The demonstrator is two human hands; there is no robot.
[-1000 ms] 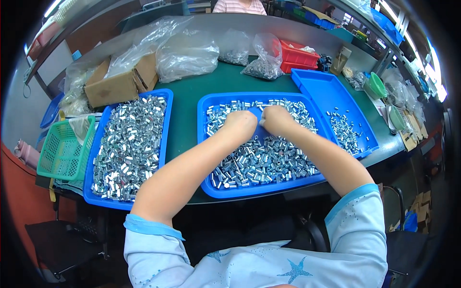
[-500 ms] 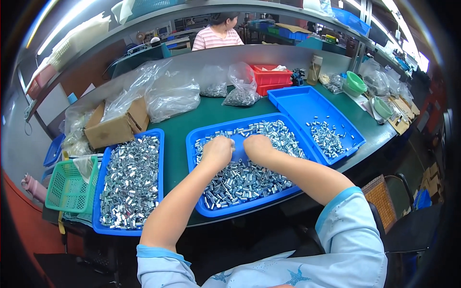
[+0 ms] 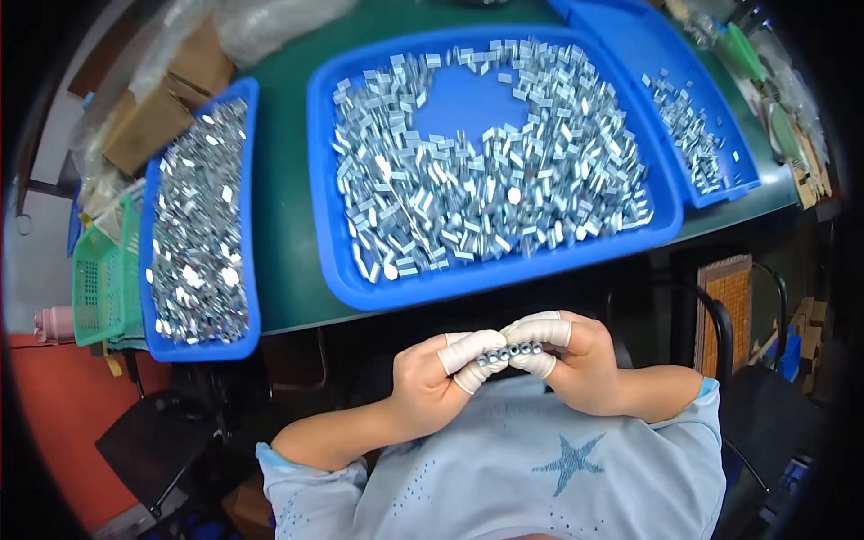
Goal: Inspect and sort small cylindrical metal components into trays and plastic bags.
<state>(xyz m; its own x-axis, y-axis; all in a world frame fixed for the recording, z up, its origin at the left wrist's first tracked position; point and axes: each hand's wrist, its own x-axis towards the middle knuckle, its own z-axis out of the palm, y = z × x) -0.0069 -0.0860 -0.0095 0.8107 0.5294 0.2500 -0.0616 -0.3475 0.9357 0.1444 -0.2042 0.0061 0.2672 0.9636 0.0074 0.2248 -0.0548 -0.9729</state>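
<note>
My left hand (image 3: 441, 378) and my right hand (image 3: 567, 355) meet close in front of my chest, below the table edge. White finger cots cover the fingertips. Between the fingertips of both hands I pinch a short row of small metal sleeves (image 3: 506, 353), lined up end to end. Above the hands, the large blue tray (image 3: 468, 281) on the green table holds several heaps of the same small silvery metal parts (image 3: 486, 180), with a bare patch near its far middle.
A narrow blue tray (image 3: 247, 225) full of shiny metal pieces lies at the left, beside a green basket (image 3: 99, 279) and cardboard boxes (image 3: 148, 121). Another blue tray (image 3: 720, 117) with fewer parts sits at the right. A dark chair (image 3: 756, 378) stands right of me.
Both hands have left the middle tray and drawn back to my chest with a row of metal sleeves between them. The view has tilted down and closer to the table.
</note>
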